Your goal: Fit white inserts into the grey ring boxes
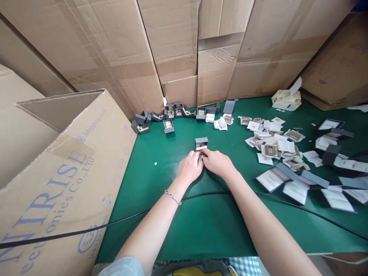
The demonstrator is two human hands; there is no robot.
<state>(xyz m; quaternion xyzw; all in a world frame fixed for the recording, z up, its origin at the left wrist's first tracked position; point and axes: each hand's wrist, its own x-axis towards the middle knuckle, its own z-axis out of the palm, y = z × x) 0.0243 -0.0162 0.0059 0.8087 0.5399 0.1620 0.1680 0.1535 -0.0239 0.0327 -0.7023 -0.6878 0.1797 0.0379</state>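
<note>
My left hand [189, 167] and my right hand [217, 162] meet at the middle of the green table [201, 222], fingers curled together around a small item [202, 156] that is mostly hidden between them. Just beyond my fingertips stands a small open grey box [201, 143] with a pale insert. A thin bracelet [173, 197] circles my left wrist.
Several small grey boxes [169, 115] cluster at the back of the table. Loose white cards and inserts [273, 142] and flat grey sleeves [310, 180] spread at the right. A large cardboard carton [57, 172] stands at the left, cardboard sheets [186, 50] behind. A black cable [201, 195] crosses under my arms.
</note>
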